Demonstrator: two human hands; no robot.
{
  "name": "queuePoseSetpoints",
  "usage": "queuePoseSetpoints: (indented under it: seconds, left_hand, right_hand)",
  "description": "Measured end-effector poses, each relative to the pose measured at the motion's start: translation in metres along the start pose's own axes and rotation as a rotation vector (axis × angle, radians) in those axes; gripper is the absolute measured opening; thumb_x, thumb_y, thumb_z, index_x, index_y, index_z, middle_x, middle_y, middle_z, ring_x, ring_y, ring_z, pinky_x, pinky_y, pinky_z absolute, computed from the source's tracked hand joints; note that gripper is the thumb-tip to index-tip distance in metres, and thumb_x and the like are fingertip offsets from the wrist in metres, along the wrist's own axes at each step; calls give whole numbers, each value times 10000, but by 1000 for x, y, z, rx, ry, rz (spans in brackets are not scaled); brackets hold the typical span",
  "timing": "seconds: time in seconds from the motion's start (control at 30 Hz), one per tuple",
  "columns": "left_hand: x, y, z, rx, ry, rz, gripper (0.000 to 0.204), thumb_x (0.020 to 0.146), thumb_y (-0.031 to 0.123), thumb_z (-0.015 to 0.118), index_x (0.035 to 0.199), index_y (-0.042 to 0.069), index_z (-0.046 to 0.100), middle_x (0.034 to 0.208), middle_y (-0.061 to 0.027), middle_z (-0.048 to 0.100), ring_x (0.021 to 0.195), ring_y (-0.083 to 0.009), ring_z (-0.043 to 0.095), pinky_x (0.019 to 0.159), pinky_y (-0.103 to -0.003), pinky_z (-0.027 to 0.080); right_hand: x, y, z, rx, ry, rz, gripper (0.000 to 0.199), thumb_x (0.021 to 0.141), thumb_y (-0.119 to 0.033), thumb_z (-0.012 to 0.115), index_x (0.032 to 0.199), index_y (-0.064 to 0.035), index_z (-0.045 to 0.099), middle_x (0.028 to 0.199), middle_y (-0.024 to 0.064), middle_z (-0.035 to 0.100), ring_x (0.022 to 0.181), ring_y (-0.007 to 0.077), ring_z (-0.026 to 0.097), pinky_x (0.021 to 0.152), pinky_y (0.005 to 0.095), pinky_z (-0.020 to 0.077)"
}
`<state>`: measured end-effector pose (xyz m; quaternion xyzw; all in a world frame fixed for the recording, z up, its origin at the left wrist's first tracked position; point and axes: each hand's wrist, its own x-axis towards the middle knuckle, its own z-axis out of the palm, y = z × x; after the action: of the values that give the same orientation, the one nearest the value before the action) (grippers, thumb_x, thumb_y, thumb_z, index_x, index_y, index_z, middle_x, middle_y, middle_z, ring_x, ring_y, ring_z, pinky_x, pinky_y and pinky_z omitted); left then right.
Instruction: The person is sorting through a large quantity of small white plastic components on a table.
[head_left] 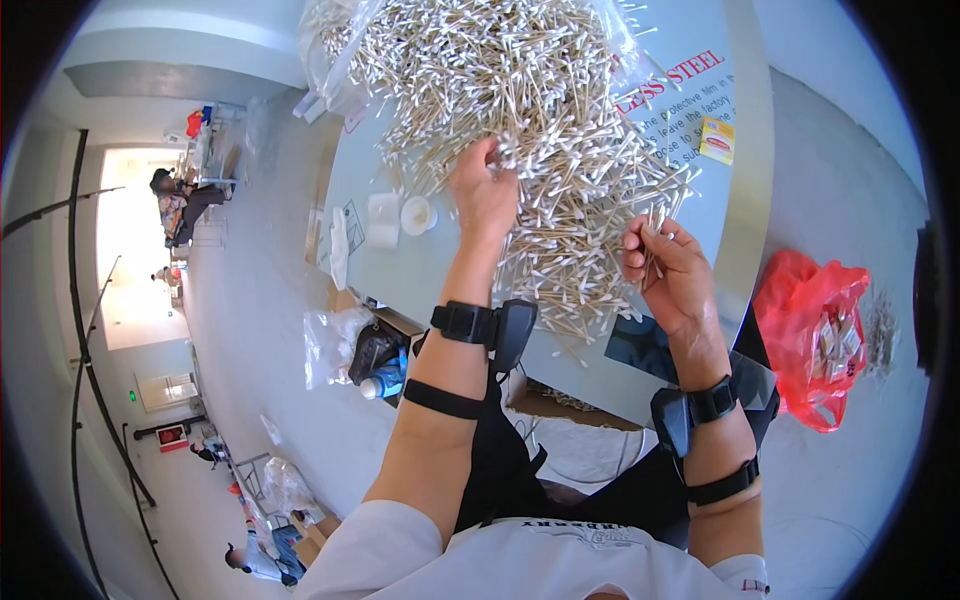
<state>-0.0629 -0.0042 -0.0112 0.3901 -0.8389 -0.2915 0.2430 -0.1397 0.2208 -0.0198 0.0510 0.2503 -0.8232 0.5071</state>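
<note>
A big heap of cotton swabs (pixel 560 190) with pale sticks and white tips spreads over the table in front of me. My left hand (pixel 485 190) reaches to the heap's left side, its fingers curled together on swabs, with the fingertips partly lost among the white tips. On the heap's right edge my right hand (pixel 672 270) is closed around a few cotton swabs, pinched between thumb and fingers with their tips pointing up. Left of my left hand stand a small round white tub (pixel 418 215) and a white translucent container (pixel 383 220).
The table (pixel 700 50) has printed film on it. A small yellow box (pixel 717 140) lies at its right. Clear plastic bags (pixel 335 60) flank the heap. On the floor right sits a red plastic bag (pixel 810 340) of small packs. Other people (pixel 178 205) sit far left.
</note>
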Motion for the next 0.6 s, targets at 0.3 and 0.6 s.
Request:
queuePoseSetpoints:
  seconds: [0.3, 0.6]
  left_hand:
    - [-4, 32, 15, -91, 28, 405, 371, 678, -74, 487, 1038, 7, 523, 1013, -170, 554, 898, -350, 535, 834, -371, 428]
    - [66, -24, -46, 112, 53, -157, 398, 609, -4, 629, 1005, 21, 635, 960, -119, 642, 878, -219, 599, 776, -313, 473]
  right_hand:
    - [1, 2, -2, 21, -14, 3, 135, 902, -55, 455, 957, 30, 545, 786, 85, 575, 638, 127, 500, 554, 239, 397]
    - [-1, -2, -3, 38, -27, -4, 134, 907, -66, 461, 956, 29, 541, 794, 86, 570, 635, 125, 492, 561, 240, 395]
